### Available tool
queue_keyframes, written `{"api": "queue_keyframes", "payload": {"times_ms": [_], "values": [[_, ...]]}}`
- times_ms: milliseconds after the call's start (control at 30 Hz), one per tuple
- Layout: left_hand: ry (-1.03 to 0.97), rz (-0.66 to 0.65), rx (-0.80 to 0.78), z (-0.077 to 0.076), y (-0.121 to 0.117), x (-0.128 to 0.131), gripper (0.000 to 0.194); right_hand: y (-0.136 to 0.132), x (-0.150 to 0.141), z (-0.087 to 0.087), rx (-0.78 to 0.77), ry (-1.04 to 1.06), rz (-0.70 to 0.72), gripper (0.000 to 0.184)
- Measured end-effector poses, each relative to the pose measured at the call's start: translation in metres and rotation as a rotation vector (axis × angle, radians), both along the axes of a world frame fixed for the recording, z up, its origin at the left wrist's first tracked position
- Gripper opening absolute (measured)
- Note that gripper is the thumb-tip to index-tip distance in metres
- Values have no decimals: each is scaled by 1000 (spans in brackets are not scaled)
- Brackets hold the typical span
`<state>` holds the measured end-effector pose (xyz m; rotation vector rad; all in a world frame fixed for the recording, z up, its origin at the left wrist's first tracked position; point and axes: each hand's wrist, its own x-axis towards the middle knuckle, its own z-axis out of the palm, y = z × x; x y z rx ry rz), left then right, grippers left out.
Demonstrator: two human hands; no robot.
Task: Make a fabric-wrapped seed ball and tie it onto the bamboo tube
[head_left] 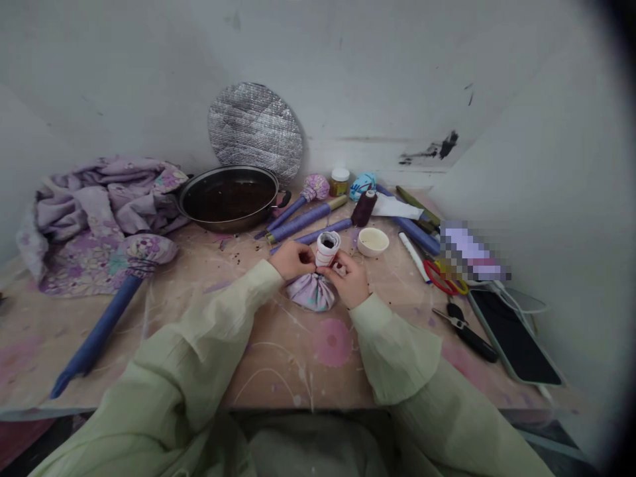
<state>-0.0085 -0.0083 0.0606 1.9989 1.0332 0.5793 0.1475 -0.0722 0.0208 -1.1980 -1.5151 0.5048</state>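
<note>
Between our left hand [293, 260] and right hand [348, 279], both closed in a narrow pinch, we hold a small white tube [328, 248] with red marks, upright atop a gathered bundle of floral purple cloth [311, 293] on the paint-spattered surface [278, 377]. Just beyond the right hand sit a small cream bowl [372, 242] and a dark thread spool [364, 209]; red-handled scissors [444, 278] lie farther right.
</note>
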Motion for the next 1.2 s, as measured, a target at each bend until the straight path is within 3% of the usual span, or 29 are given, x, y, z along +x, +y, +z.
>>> {"api": "queue_keyframes", "payload": {"times_ms": [200, 333, 400, 800, 967, 1200], "values": [[53, -162, -1, 14, 8, -10, 10, 0, 0, -3, 15, -47, 8, 19], [-163, -191, 1, 33, 9, -15, 48, 0, -1, -3, 21, -67, 9, 18], [-222, -249, -11, 41, 6, -13, 55, 0, -1, -3, 29, -94, 13, 20], [-211, -185, 140, 52, 2, -13, 36, -1, 3, 2, 73, -157, 59, 32], [-160, -271, 186, 55, -1, -17, 48, -1, 3, -1, 96, -148, 4, 18], [-73, -443, 463, 58, 2, -22, 13, 0, 6, 0, 61, -185, 136, 16]]}}
